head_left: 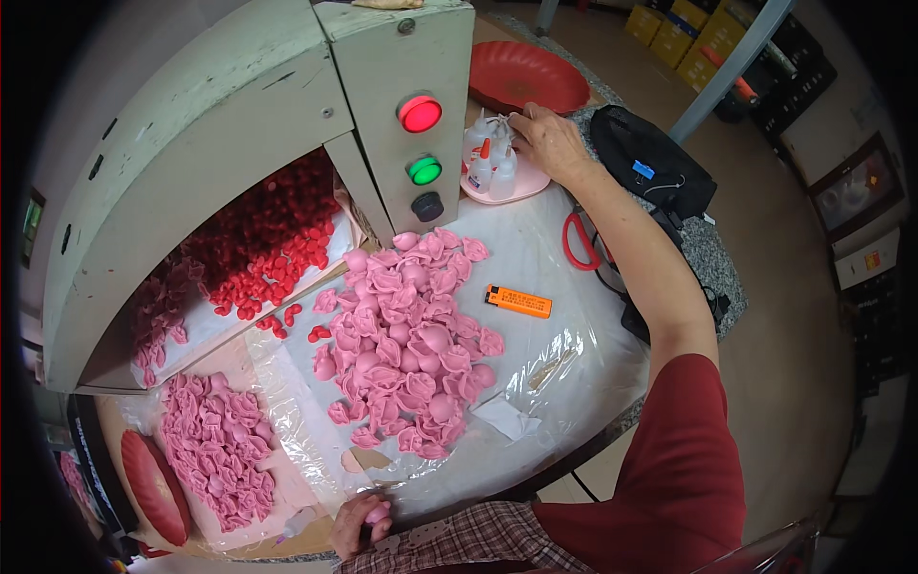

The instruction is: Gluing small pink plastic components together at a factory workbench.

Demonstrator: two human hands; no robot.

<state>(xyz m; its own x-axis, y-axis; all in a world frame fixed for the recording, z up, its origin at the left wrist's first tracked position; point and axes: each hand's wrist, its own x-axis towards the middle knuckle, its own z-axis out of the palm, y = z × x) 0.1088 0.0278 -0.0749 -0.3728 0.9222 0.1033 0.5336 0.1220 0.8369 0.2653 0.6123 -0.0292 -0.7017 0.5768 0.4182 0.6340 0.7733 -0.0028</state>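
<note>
My left hand (351, 525) is at the table's near edge, its fingers closed round a smooth pink piece (378, 514). My right hand (555, 143) is stretched out to the far side, its fingertips curled together at the tops of small white squeeze bottles (501, 177). What those fingertips pinch, if anything, is hidden. The bottles stand on a pink tray (524, 190), and one has a red cap. Between my hands lies a large heap of pink petal-shaped pieces (402, 344), with smooth round pink ones among them.
A pale green machine (382, 48) with lit buttons borders the table. Small red pieces (277, 273) fill its opening. Left are another pink heap (218, 450) and a red dish (153, 488). An orange lighter (518, 300), red-handled scissors (578, 241), black bag (650, 158) and red plate (531, 75) lie right.
</note>
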